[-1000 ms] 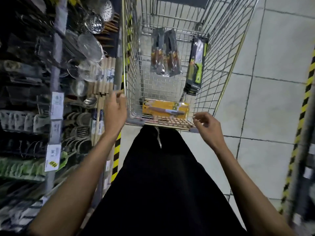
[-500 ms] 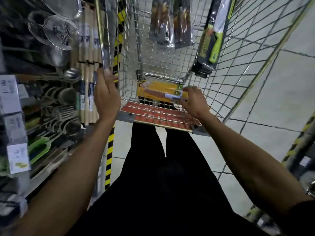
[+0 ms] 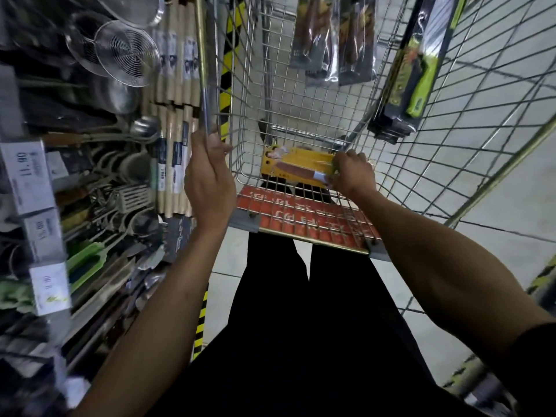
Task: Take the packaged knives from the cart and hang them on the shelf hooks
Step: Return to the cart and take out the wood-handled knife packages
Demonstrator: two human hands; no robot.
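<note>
Left hand (image 3: 209,179) grips cart rim (image 3: 205,85); right hand (image 3: 353,173) pinches yellow-carded knife pack (image 3: 296,167), brown handle showing.

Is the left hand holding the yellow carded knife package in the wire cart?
No, the left hand grips the rim of the wire cart, while the right hand holds the yellow carded knife package.

The cart (image 3: 204,70) is silver wire in a square grid pattern. Its seat flap (image 3: 301,219) is red with white characters. The yellow package (image 3: 296,164) carries a brown knife handle across its face. The twin packages (image 3: 334,40) are grey with brown handles. The side package (image 3: 412,70) is black with lime green. The hazard strip (image 3: 227,85) alternates yellow and black diagonals. The floor tiles (image 3: 496,212) are pale grey. The trousers (image 3: 301,326) are black.
</note>
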